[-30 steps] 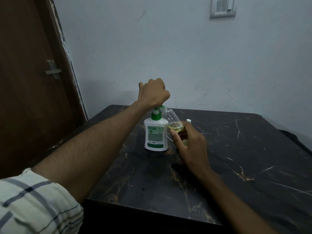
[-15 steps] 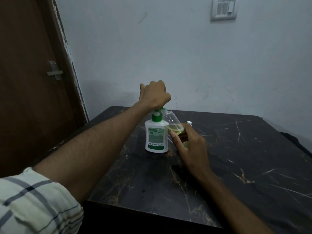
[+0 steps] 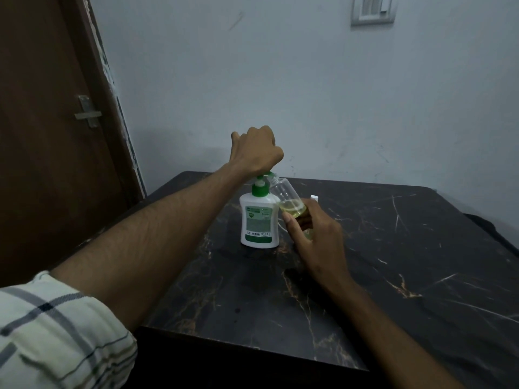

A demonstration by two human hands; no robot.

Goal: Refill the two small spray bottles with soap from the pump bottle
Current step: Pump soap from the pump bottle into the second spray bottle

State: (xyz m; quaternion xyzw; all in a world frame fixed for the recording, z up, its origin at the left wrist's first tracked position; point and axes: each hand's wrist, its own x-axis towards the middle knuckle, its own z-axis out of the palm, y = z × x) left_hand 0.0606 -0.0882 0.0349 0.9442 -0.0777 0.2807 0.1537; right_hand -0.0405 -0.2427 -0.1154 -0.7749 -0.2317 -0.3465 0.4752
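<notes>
A white pump bottle (image 3: 258, 220) with a green collar and pump head stands upright near the middle of the dark marble table (image 3: 393, 262). My left hand (image 3: 257, 151) is closed in a fist over the pump head. A clear small spray bottle (image 3: 286, 196), with yellowish soap in its lower part, is tilted with its open neck right under the pump spout. My right hand (image 3: 314, 234) grips its base. A small white cap (image 3: 314, 197) pokes up just behind my right hand; what it belongs to is hidden.
A brown door (image 3: 50, 136) with a metal latch (image 3: 88, 112) stands at the left. A pale wall with a switch plate (image 3: 373, 9) is behind the table. The table's near edge runs across the lower middle.
The pump head has risen a little with my left hand, showing more of the green stem. The small bottle stays tilted at the spout.
</notes>
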